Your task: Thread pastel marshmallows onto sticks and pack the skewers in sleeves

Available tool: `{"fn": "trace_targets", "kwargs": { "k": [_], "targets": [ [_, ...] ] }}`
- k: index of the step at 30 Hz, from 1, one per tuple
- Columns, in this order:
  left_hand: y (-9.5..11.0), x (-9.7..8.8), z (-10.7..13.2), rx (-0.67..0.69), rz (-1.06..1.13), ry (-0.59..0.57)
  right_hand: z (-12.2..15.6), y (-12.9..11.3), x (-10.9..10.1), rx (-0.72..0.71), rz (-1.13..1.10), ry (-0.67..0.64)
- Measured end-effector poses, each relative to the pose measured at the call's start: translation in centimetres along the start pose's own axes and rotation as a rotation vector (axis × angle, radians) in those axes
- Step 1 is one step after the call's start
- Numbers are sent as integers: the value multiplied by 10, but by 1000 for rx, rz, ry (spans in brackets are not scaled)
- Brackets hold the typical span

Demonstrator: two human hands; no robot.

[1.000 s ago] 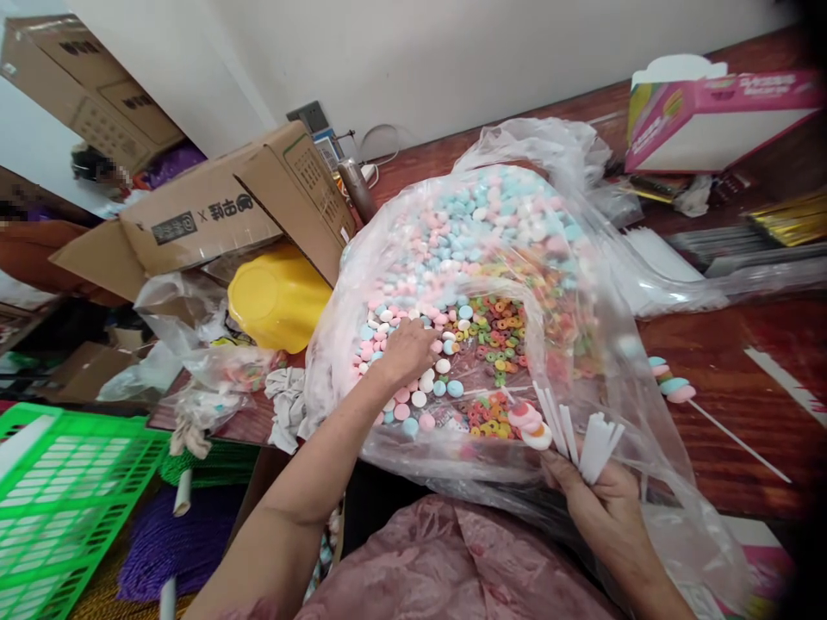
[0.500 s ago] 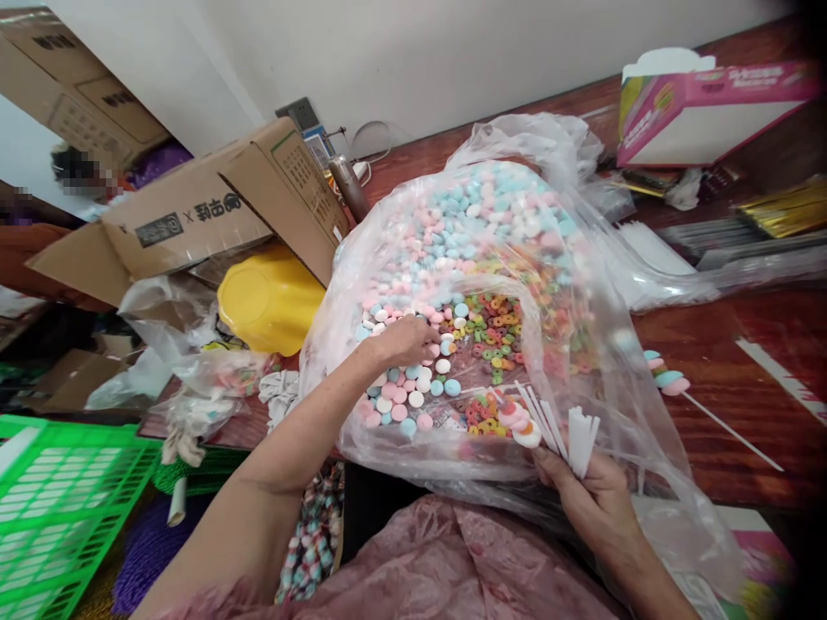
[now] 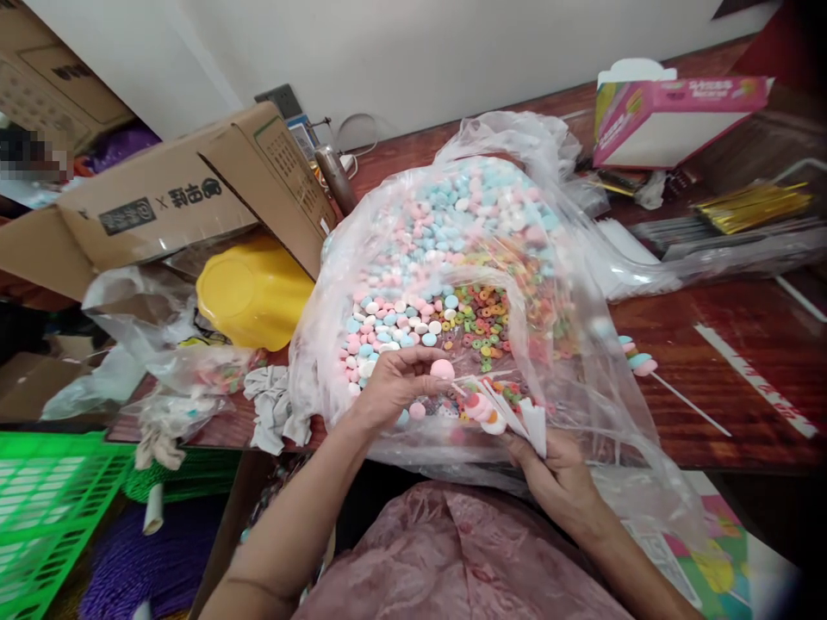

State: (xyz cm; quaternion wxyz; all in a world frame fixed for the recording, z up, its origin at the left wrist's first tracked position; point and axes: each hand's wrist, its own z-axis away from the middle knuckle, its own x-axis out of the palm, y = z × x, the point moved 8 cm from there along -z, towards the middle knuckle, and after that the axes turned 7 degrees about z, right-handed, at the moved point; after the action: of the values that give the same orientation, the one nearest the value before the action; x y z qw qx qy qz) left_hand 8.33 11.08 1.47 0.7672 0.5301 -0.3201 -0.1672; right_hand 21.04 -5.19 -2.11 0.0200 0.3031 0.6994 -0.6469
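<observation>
My left hand [image 3: 401, 381] pinches a pink round candy [image 3: 443, 370], which looks like a marshmallow, near the tip of a white stick. A bundle of white sticks [image 3: 535, 426] is gripped in my right hand [image 3: 556, 469], along with skewered pink, white and orange candies [image 3: 483, 412]. Beneath both hands lies a big clear plastic bag [image 3: 556, 387], opened at the front. Pink, blue and white round candies [image 3: 388, 327] fill its left and back. Small coloured ring candies [image 3: 484, 319] are heaped toward the right.
A finished-looking candy skewer [image 3: 639, 357] rests on the red-brown table [image 3: 704, 379] at right. A pink display box [image 3: 678, 120] and gold twist ties [image 3: 753, 207] sit behind it. To the left are a cardboard box [image 3: 213, 189], yellow container [image 3: 251, 288], grey cloth [image 3: 276, 409] and green crate [image 3: 58, 508].
My left hand has come back from the candy pile toward the sticks, now with a pink candy in its fingers. My right hand still holds the sticks. The view has shifted slightly.
</observation>
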Motion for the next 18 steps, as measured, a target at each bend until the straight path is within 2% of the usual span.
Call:
{"fn": "trace_targets", "kwargs": {
  "k": [3, 10, 13, 18],
  "targets": [
    [-12, -4, 10, -15, 148, 71, -1, -7, 3, -30, 40, -21],
    [-14, -6, 17, 162, 222, 175, 2, -29, 3, -168, 151, -43],
    [-14, -7, 19, 201, 192, 196, 5, -24, 1, -115, 155, -17],
    [-22, -11, 23, 176, 210, 220, 9, -13, -3, -30, 129, 19]
  ]
}}
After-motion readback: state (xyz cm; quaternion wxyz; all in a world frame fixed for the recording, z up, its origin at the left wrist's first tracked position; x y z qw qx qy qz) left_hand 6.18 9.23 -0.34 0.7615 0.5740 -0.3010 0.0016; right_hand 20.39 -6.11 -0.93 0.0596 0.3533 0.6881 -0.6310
